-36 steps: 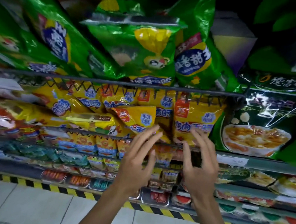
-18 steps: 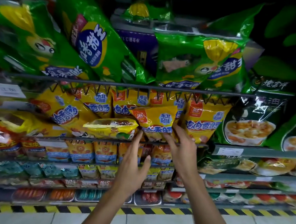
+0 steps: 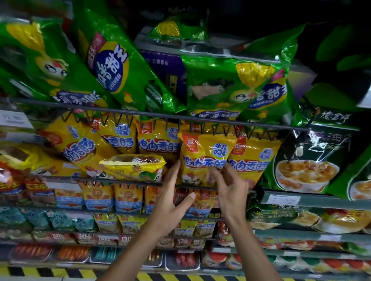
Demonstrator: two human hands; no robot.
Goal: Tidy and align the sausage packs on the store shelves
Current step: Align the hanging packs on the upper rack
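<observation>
- The yellow sausage pack (image 3: 204,158) you are handling stands upright on the wire shelf (image 3: 129,182), in front of the row of matching yellow packs (image 3: 157,140).
- Your right hand (image 3: 232,191) pinches its lower right part, fingers curled onto the film.
- Your left hand (image 3: 171,204) lies against its lower left edge with fingers straight and the thumb spread wide.
- Just left of it, 1 yellow pack lies on its side (image 3: 135,166), across the row.
- Above, green corn-sausage bags (image 3: 222,89) lean at mixed angles on the upper wire rail (image 3: 137,112); dark green soup-picture bags (image 3: 308,158) stand to the right.
- Your hands and forearms cover part of the orange-and-blue packs (image 3: 99,196) on the shelf below.
- The far left packs are blurred, and the lowest trays (image 3: 74,253) are too small to read.
</observation>
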